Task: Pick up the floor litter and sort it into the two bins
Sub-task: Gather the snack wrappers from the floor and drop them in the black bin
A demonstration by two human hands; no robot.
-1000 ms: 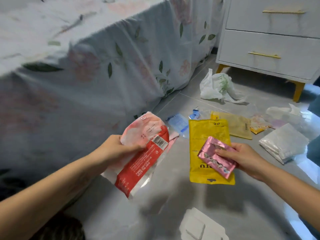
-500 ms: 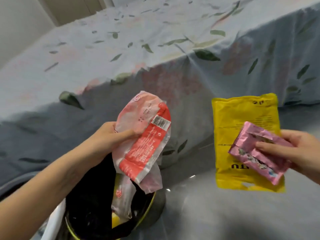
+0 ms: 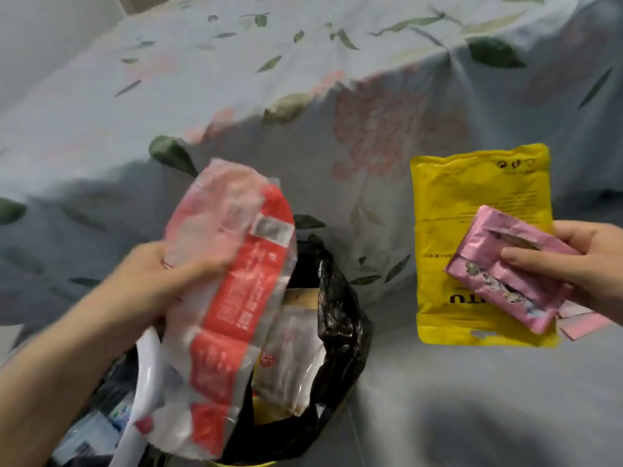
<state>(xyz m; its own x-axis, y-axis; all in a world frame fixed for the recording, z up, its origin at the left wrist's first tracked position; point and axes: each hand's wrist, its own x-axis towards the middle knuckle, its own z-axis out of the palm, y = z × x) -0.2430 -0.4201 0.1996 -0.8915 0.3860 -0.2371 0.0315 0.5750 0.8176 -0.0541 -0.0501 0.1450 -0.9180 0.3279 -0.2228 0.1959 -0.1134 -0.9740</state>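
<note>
- Our left hand (image 3: 158, 284) grips the red-and-white wrapper (image 3: 229, 298), blurry, hanging right over the black-lined bin (image 3: 340, 335).
- Our right hand (image 3: 593, 264), off to the bin's right, pinches the pink packet (image 3: 505, 284) on top of the yellow pouch (image 3: 472, 230), thumb pressed on the pink one.
- The bin already has wrappers inside, partly hidden behind the red one.
- A white bag (image 3: 148, 382) sits just left of the bin.
- The floral bedspread (image 3: 303, 96) hangs down right behind the bin.

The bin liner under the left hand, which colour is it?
Black; the bin liner shows best in the head view, its only view.
</note>
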